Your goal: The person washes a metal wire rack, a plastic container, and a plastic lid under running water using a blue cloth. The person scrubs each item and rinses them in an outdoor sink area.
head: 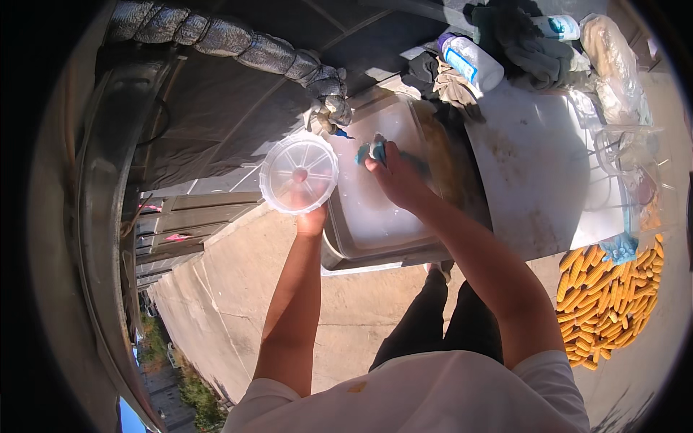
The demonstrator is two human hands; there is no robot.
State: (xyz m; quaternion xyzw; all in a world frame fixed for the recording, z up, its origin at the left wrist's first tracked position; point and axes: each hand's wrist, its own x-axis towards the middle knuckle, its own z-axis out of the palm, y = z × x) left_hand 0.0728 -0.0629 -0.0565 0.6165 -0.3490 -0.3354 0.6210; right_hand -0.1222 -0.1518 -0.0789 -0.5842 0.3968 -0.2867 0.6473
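Note:
My left hand [311, 221] holds a round, clear plastic lid [276, 157] with a ridged rim and spoke-like ribs. The fingers are behind it and show only dimly through the plastic. Over the sink my right hand [403, 181] grips a wet teal and white cloth or sponge [377, 151]; which of the two I cannot tell. Cloudy, whitish water fills the metal sink [333, 251] below both hands. A tap [326, 124] with a blue nozzle points over the sink's far left corner, just past the lid.
A foil-wrapped pipe [222, 38] runs down to the tap. Right of the sink is a white-topped counter [525, 168], with a purple-capped bottle [476, 62], crumpled cloths [457, 86] and plastic bags [614, 65] along it. Yellow corn cobs [606, 303] cover the ground at right.

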